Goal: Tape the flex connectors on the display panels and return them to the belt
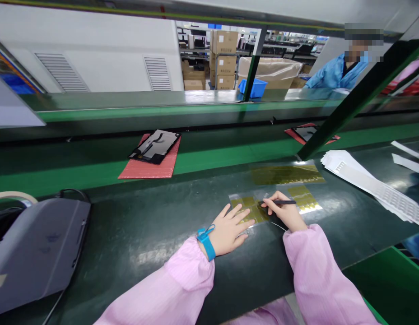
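Observation:
My left hand [229,231] lies flat with fingers spread, a blue wrist strap [207,243] around its wrist. Its fingertips rest on a clear sheet bearing amber film pieces [249,205]. In my right hand [288,214] a slim black pen-like tool [286,202] is pinched, its tip pointing left onto the right part of that sheet. Whether it is tweezers or a pen I cannot tell. Just right of the tool lies another amber film sheet [302,197], and behind both stretches a longer amber strip [287,174].
A grey machine [40,253] with a cable stands at left. On the green belt, a screen panel [155,146] lies on a red foam sheet [150,169]; a similar panel [306,132] sits behind the slanted green post [351,101]. White label strips [372,183] are stacked at right. A person [338,72] is beyond.

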Demonstrator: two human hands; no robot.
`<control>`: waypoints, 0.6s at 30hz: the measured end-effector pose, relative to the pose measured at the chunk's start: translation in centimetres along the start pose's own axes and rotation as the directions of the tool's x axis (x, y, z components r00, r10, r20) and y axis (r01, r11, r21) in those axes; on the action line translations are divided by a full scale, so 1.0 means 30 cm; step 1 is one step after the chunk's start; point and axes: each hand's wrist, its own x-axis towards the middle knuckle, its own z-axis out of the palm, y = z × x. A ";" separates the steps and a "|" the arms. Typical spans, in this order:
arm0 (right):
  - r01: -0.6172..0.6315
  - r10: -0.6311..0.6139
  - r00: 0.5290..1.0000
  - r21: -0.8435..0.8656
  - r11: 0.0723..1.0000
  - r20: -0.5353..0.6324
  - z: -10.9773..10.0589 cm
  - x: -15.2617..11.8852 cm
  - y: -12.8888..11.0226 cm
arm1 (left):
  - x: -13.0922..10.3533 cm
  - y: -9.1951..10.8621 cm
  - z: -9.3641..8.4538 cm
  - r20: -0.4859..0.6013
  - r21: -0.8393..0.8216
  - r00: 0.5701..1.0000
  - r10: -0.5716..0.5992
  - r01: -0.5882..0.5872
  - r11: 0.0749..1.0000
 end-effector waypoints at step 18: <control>-0.010 -0.088 0.987 0.608 0.794 0.132 0.381 0.010 -0.128 | -0.138 -0.032 -0.029 -0.136 -0.472 0.965 -0.222 0.134 0.872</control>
